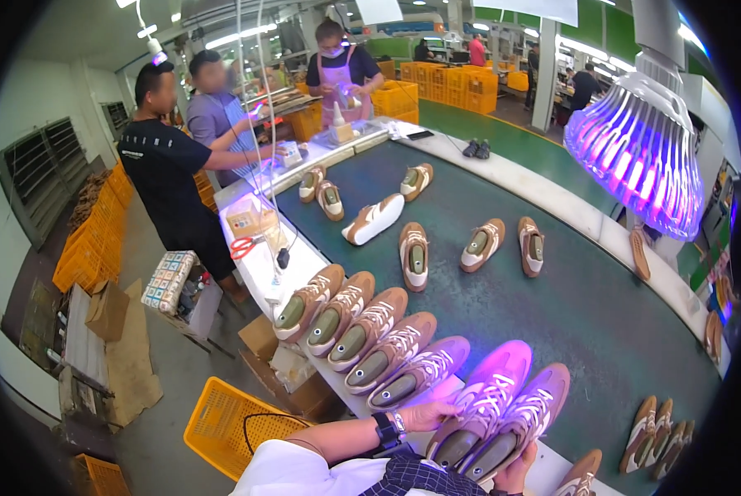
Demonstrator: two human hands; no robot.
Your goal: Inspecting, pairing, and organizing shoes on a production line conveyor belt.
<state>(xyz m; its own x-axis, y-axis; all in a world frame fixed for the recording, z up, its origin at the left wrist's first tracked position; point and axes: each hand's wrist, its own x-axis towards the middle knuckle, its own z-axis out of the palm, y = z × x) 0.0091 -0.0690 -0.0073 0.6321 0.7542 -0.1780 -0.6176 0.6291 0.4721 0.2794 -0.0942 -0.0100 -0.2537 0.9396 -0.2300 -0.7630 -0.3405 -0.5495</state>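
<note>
Two brown and tan sneakers with white laces stand side by side in front of me under violet light. My left hand is closed on the left sneaker, fingers at its side. My right hand is closed round the heel side of the right sneaker; part of that hand is hidden by the shoe. Olive-green inserts fill both openings. To the left, a slanted row of several like sneakers stands along the white ledge, the closest one just beyond my left hand.
A green conveyor belt carries scattered sneakers, one sole-up. Overhead right hangs a large violet-lit lamp. Red-handled scissors lie on the left ledge. A yellow crate stands left of me. Three people work at the far-left end.
</note>
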